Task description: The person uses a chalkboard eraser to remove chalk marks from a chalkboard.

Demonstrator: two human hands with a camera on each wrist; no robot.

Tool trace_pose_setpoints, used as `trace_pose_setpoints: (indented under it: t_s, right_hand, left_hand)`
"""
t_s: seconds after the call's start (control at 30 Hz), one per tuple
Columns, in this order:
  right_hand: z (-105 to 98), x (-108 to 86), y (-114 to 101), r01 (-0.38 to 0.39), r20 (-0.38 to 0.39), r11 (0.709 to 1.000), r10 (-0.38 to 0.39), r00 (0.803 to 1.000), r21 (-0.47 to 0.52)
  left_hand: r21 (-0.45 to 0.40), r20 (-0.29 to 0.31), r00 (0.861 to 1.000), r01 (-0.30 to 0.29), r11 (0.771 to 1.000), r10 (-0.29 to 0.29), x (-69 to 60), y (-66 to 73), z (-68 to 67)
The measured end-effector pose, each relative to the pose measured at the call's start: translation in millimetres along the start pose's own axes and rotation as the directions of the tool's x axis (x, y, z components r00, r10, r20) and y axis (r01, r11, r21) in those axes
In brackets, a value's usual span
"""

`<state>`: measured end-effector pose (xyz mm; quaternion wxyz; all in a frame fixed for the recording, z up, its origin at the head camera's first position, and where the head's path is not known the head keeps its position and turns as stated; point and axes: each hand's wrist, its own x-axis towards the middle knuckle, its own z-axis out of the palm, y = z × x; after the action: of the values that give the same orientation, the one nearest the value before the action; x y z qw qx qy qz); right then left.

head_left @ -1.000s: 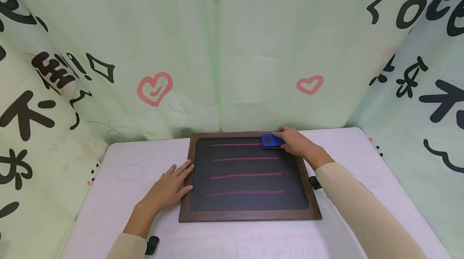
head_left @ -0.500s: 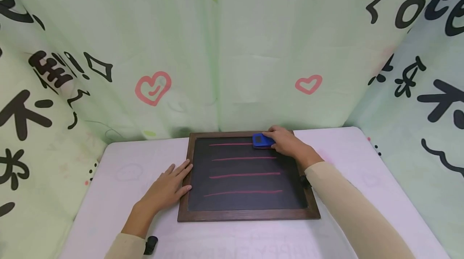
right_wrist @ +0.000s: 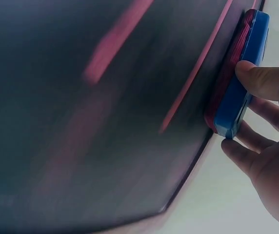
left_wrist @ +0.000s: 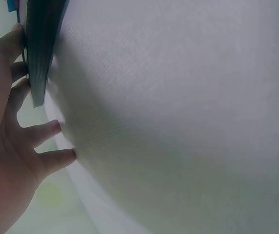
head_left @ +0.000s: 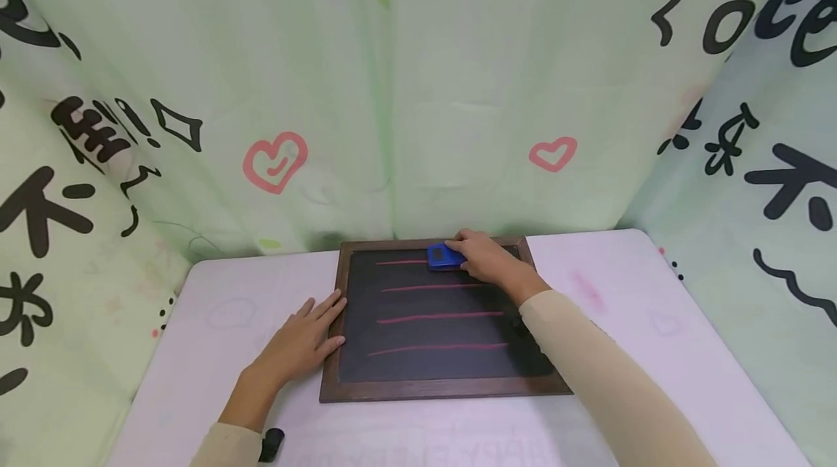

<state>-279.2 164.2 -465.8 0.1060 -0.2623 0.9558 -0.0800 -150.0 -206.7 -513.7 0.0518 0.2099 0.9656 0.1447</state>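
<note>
A blackboard (head_left: 425, 369) in a brown wooden frame lies on the table, with several pink chalk lines across it. My right hand (head_left: 487, 260) grips a blue board eraser (head_left: 445, 257) on the topmost line, near the far edge. In the right wrist view, thumb and fingers pinch the eraser (right_wrist: 242, 73) by its sides, its reddish felt face against the board. My left hand (head_left: 297, 343) rests with spread, straight fingers against the board's left edge. In the left wrist view, the left hand (left_wrist: 12, 126) touches the dark frame (left_wrist: 42, 53) and the table.
The white table (head_left: 229, 314) extends around the board on both sides, with a faint pink smudge (head_left: 588, 290) on the right. A pale green printed curtain (head_left: 458, 89) hangs directly behind the table and along both sides.
My right hand has slid the eraser leftward along the top chalk line, and that line's visible part has become shorter. The left hand stays in place on the frame.
</note>
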Motion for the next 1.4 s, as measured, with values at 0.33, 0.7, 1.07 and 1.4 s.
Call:
trace_pose_setpoints:
  t_s: [0.33,0.7,1.07,1.4]
  right_hand:
    - [10.8,30.1,-39.6,0.032,0.037,0.998,-0.03,0.999,-0.053]
    - [22.6,57.6,-85.2,0.111,0.012,0.979,-0.11,0.994,-0.172]
    - [31.0,77.8,-122.6,0.042,-0.022,0.982,-0.046,0.999,-0.186]
    - [33.1,75.5,-129.2,0.015,-0.043,0.986,-0.022,0.999,-0.166]
  left_hand:
    - [0.0,0.002,1.0,0.011,1.0,-0.011,-2.4,-1.8,1.5]
    - [0.014,0.015,1.0,0.0,1.0,0.0,-0.5,-3.2,2.2]
    - [0.02,0.013,1.0,-0.002,1.0,0.002,2.6,-4.2,-0.3]
    - [0.006,0.028,1.0,0.014,1.0,-0.014,1.6,-4.0,0.3]
